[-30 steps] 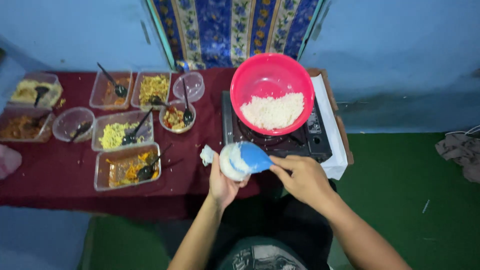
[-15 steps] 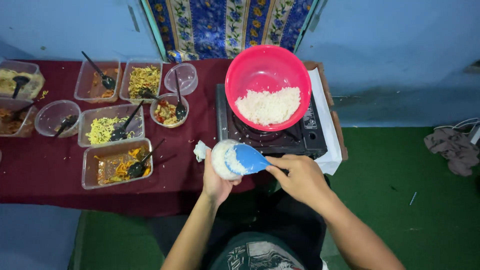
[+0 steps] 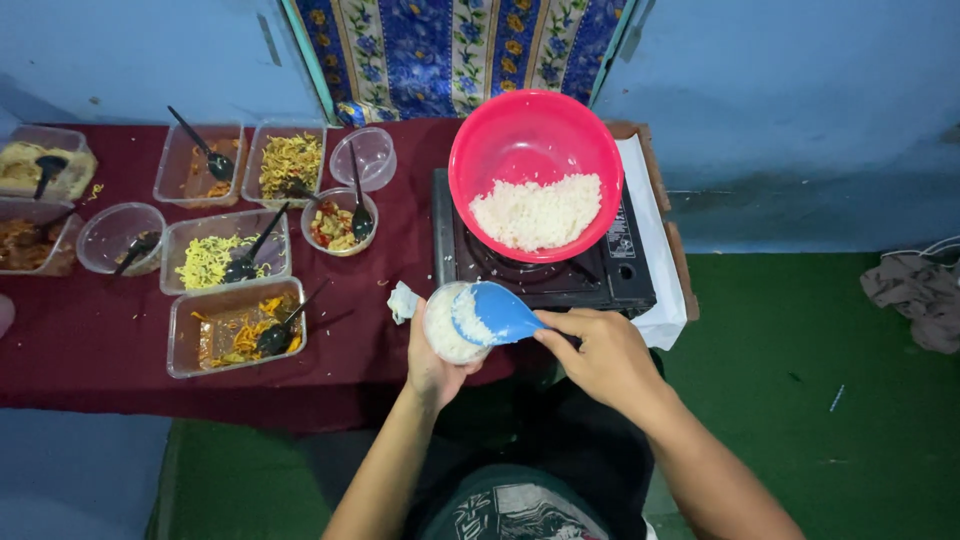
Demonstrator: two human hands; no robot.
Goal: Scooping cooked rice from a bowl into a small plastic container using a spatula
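Below the black portable gas stove [image 3: 545,268], at the edge of the dark red tablecloth [image 3: 380,290]: left hand [image 3: 432,362] closed around a small clear plastic cup of white rice [image 3: 446,324], with a crumpled white scrap, perhaps tissue, [image 3: 402,301] just beside. Right hand [image 3: 598,352] gripping the handle of a blue plastic rice paddle [image 3: 498,312], blade resting on the rice in the cup. On the stove, a round pink plastic bowl [image 3: 535,150] partly filled with white rice. To the left, clear plastic containers of food [image 3: 235,325] with black spoons.
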